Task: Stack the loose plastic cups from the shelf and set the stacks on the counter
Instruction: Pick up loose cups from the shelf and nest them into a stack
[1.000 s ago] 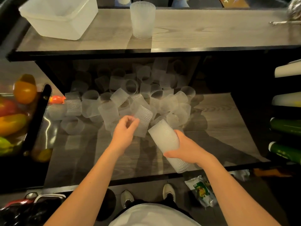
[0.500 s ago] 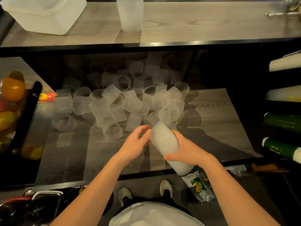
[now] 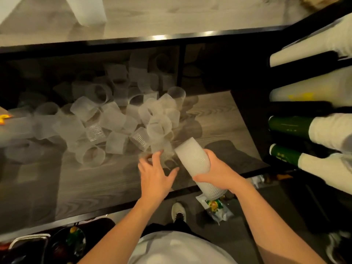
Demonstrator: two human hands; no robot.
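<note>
- Frosted translucent ribbed plastic cup stack (image 3: pixel 198 164): held in right hand (image 3: pixel 219 172), grip clamped round its middle. Long axis tilted; one end up and away toward the pile, the other down toward the person, past the shelf edge.
- Left hand (image 3: pixel 155 175): just left of the stack's upper end, fingers curled on a loose clear ribbed cup (image 3: pixel 164 153) at the pile's near edge; blurred, so the grip is not certain.
- Pile of loose frosted cups (image 3: pixel 106 119): on the grey wood-grain lower shelf (image 3: pixel 95 180), up-left of both hands.
- Judgement: left hand is nearer; cup must travel right.
- Bench (image 3: pixel 171 16) above carries one finished stack (image 3: pixel 89 10).
</note>
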